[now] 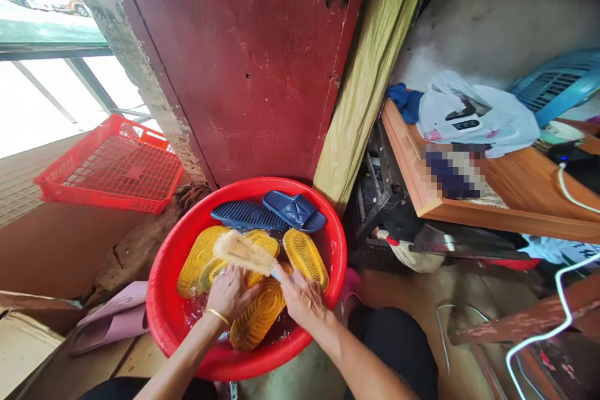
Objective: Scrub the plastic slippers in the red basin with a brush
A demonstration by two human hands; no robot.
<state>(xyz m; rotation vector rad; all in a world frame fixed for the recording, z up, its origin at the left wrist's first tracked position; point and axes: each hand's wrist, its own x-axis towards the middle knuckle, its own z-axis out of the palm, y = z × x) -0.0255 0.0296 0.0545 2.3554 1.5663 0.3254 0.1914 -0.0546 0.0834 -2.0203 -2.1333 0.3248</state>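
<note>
My right hand (304,301) is closed around the bluish-white handle of a scrub brush (244,251), whose pale bristles face up toward me. Under the brush is a yellow slipper (261,241), and my left hand (232,295) is closed on its near side, with the fingertips partly hidden. Both hands are over a red basin (162,262) with water in it. Other yellow slippers lie around them, one at the left (194,265), one at the right (307,257) and one sole (259,319) nearer me. Two blue slippers (296,209) rest at the basin's far side.
Behind the basin stands a dark red door (248,94). A red plastic crate (126,169) is at the left, above pink slippers (112,319) on the floor. To the right, a wooden table (529,181) bears a white plastic bag (473,115). A white cable (560,294) hangs there.
</note>
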